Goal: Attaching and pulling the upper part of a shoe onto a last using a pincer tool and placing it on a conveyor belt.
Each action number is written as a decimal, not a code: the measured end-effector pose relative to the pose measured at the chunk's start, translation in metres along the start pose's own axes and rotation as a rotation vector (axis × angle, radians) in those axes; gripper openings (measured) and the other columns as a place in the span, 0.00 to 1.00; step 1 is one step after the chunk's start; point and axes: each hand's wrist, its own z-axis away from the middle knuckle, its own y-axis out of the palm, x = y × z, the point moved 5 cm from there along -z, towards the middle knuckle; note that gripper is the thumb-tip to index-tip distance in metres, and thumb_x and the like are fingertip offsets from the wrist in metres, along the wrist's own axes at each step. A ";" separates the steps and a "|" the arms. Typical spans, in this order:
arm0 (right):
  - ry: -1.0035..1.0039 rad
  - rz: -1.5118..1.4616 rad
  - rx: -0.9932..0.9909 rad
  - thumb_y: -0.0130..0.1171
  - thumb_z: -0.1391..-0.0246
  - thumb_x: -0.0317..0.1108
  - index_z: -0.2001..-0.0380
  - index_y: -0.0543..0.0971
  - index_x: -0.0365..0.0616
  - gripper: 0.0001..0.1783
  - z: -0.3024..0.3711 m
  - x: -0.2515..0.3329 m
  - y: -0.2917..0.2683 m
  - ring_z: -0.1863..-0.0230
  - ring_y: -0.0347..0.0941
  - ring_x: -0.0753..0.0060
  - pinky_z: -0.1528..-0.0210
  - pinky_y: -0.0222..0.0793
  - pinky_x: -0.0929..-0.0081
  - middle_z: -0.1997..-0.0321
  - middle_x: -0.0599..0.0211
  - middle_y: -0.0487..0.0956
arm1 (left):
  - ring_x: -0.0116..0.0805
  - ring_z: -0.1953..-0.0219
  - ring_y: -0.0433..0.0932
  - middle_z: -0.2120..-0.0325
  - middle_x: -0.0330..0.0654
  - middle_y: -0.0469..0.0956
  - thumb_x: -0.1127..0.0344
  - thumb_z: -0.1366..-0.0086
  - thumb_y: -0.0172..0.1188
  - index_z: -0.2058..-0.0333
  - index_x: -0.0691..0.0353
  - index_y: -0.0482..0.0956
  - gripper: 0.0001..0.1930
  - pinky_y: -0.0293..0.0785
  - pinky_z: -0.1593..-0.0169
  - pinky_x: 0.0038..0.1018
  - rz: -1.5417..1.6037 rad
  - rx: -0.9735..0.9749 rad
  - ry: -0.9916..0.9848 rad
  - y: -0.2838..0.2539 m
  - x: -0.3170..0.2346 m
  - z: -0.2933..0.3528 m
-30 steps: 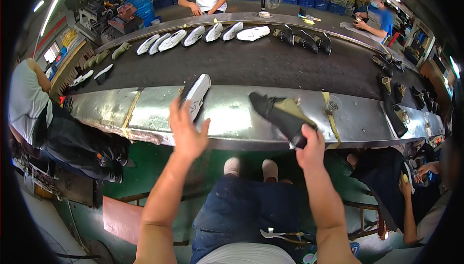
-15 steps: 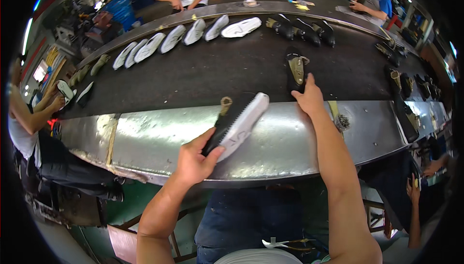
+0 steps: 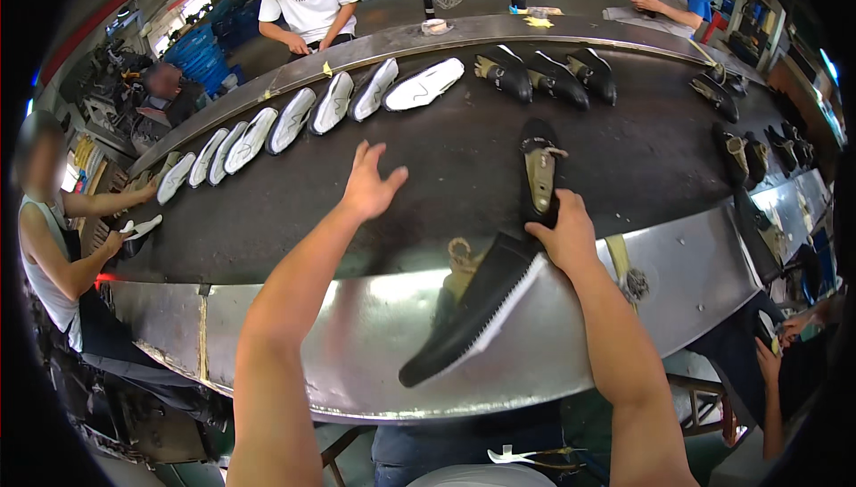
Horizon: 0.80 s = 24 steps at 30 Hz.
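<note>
A black shoe (image 3: 468,313) with a white-edged sole and an olive opening with a cord loop lies tilted on the metal ledge in front of me. My left hand (image 3: 373,188) is empty, raised over the dark belt with fingers spread, short of the row of white-soled shoes. My right hand (image 3: 568,233) is closed around one end of another black shoe (image 3: 539,175), which has an olive top with cord and points away from me on the belt. Part of that end is hidden by my fingers.
Several white-soled shoes (image 3: 423,86) line the belt's far left side; black shoes (image 3: 557,81) stand far right. A strap with a wire-like tuft (image 3: 629,273) lies right of my forearm. White-handled pliers (image 3: 535,457) rest at my lap. People work at the left, far side and right.
My left hand has let go of the white-soled shoe, now on the ledge, and reached forward over the belt. My right hand keeps its hold on the other shoe. The view has shifted.
</note>
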 end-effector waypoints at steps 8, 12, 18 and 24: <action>0.056 0.039 -0.016 0.75 0.57 0.38 0.44 0.67 0.36 0.39 -0.001 0.002 0.000 0.47 0.72 0.39 0.47 0.72 0.54 0.44 0.47 0.70 | 0.63 0.26 0.35 0.27 0.61 0.33 0.22 0.50 0.59 0.32 0.46 0.65 0.51 0.38 0.26 0.49 -0.204 -0.126 -0.452 0.023 0.041 -0.169; 0.056 0.023 0.004 0.76 0.57 0.39 0.44 0.66 0.36 0.40 -0.002 0.012 0.005 0.48 0.73 0.40 0.49 0.73 0.53 0.44 0.47 0.70 | 0.56 0.26 0.44 0.27 0.57 0.44 0.20 0.49 0.56 0.33 0.42 0.66 0.50 0.50 0.30 0.52 -0.224 0.101 -0.536 0.036 0.055 -0.203; 0.098 -0.020 0.004 0.76 0.59 0.38 0.45 0.67 0.36 0.40 -0.006 0.014 0.009 0.47 0.72 0.39 0.48 0.72 0.54 0.45 0.47 0.71 | 0.57 0.33 0.59 0.44 0.57 0.76 0.33 0.37 0.54 0.40 0.66 0.73 0.42 0.63 0.34 0.42 -0.314 0.116 -0.270 0.047 0.054 -0.208; 0.117 -0.018 0.006 0.75 0.57 0.40 0.45 0.67 0.37 0.39 -0.006 0.014 0.009 0.46 0.72 0.40 0.46 0.71 0.55 0.45 0.48 0.71 | 0.55 0.42 0.71 0.50 0.59 0.77 0.36 0.36 0.55 0.55 0.68 0.80 0.34 0.70 0.41 0.44 -0.377 0.049 -0.228 -0.009 0.042 -0.094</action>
